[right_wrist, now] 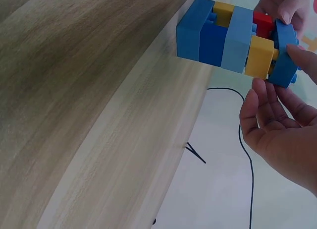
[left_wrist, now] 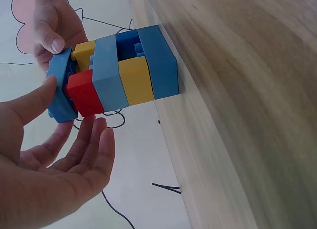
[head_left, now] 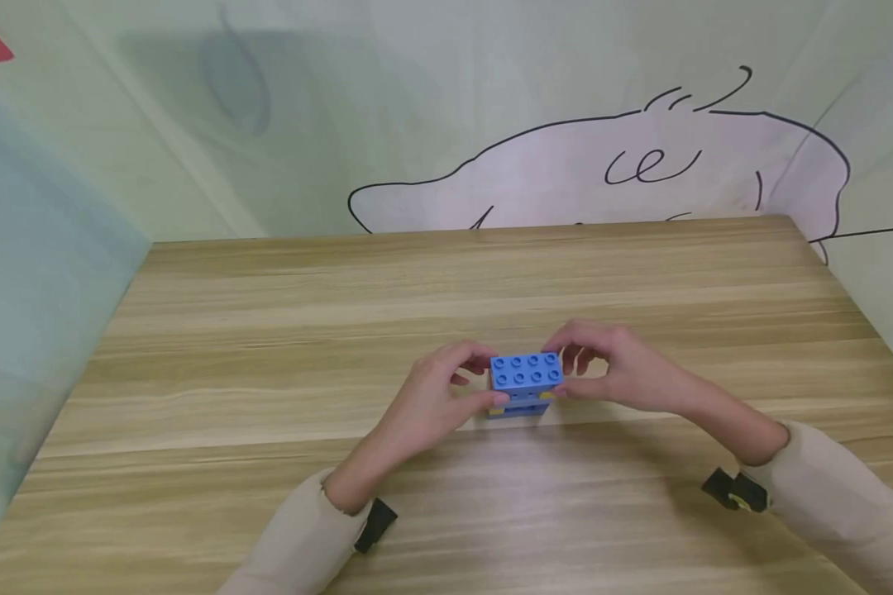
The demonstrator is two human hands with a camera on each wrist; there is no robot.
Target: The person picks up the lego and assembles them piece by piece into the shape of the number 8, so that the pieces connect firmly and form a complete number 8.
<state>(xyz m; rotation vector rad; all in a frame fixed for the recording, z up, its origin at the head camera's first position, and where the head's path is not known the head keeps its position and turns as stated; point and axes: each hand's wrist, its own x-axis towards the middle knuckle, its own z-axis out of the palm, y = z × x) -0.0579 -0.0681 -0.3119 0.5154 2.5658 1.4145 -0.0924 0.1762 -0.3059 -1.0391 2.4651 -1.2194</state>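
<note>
A small tower of toy building bricks stands on the table. At its top, a blue eight-stud brick [head_left: 527, 373] is pinched at one end by my left hand [head_left: 441, 395] and at the other by my right hand [head_left: 625, 369]. Under it sit a red brick [left_wrist: 86, 94] and a yellow brick [right_wrist: 260, 57], with a narrow gap and some studs showing below the blue brick. Lower come a light blue brick [left_wrist: 108, 73], another yellow brick [left_wrist: 136, 80] beside a dark blue brick [right_wrist: 212, 44], and a blue base brick [left_wrist: 159, 63].
The wood-grain table [head_left: 283, 330] spreads around the tower. Behind it hangs a pale backdrop [head_left: 417, 91] with a line-drawn cartoon figure. Beige sleeves cover both forearms, and a dark strap piece [head_left: 375, 525] shows by the left cuff.
</note>
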